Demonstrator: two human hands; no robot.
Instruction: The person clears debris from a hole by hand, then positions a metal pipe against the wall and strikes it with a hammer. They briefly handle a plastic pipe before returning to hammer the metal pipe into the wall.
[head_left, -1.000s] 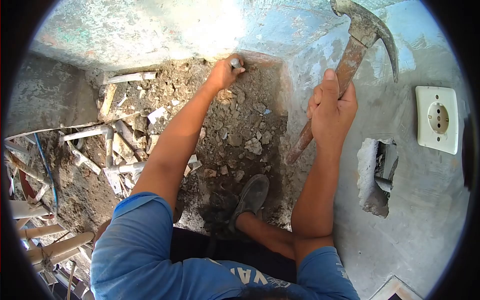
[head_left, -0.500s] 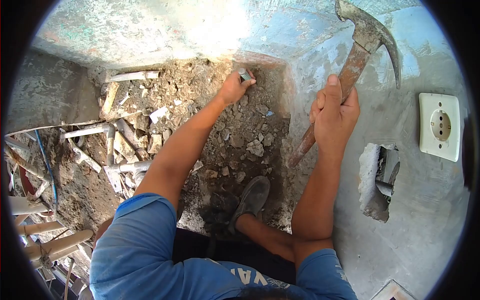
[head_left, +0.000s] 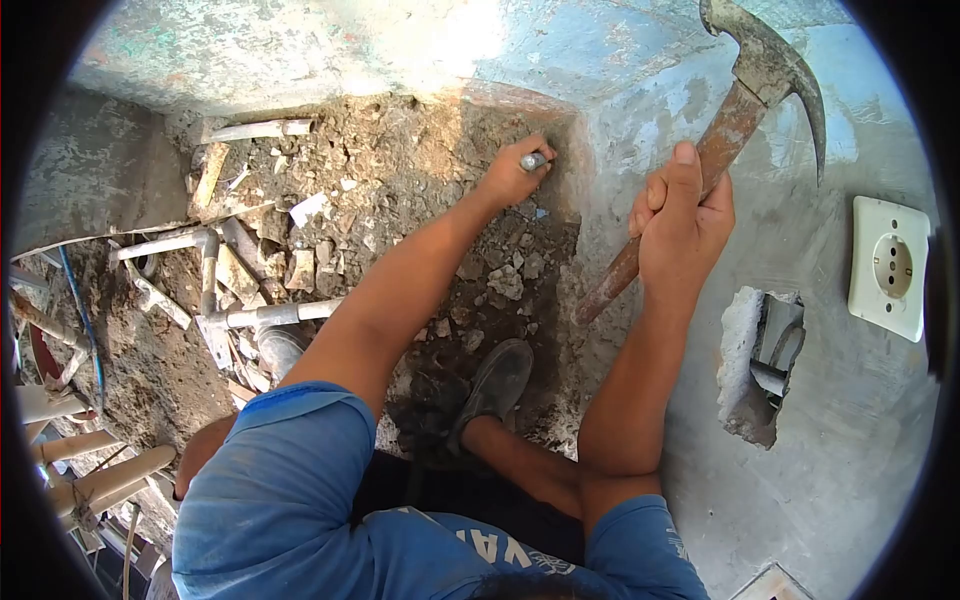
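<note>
My left hand (head_left: pixel 512 174) is closed around a chisel (head_left: pixel 532 161) near the corner at the foot of the walls. Its round metal end points up at me, while its lower end is hidden by the fist and cannot be made out. Raised on the right, my right hand (head_left: pixel 682 225) grips the wooden handle of a claw hammer (head_left: pixel 737 118), thumb along the shaft. The hammer's worn, curved head is up in front of the wall, apart from the chisel. Below my left hand lies broken rubble (head_left: pixel 506 282) on the dug-up soil.
A grey wall (head_left: pixel 830 420) rises on the right with a socket (head_left: pixel 890 268) and a broken-out hole (head_left: pixel 763 365). Plastic pipes (head_left: pixel 208 265) and a blue hose (head_left: pixel 83 320) lie left. Bamboo poles (head_left: pixel 110 480) are at lower left. My shoe (head_left: pixel 497 382) rests on the dirt.
My left hand has moved right with the chisel, closer to the corner. The hammer in my right hand appears slightly farther right; the whole view has shifted a little.
</note>
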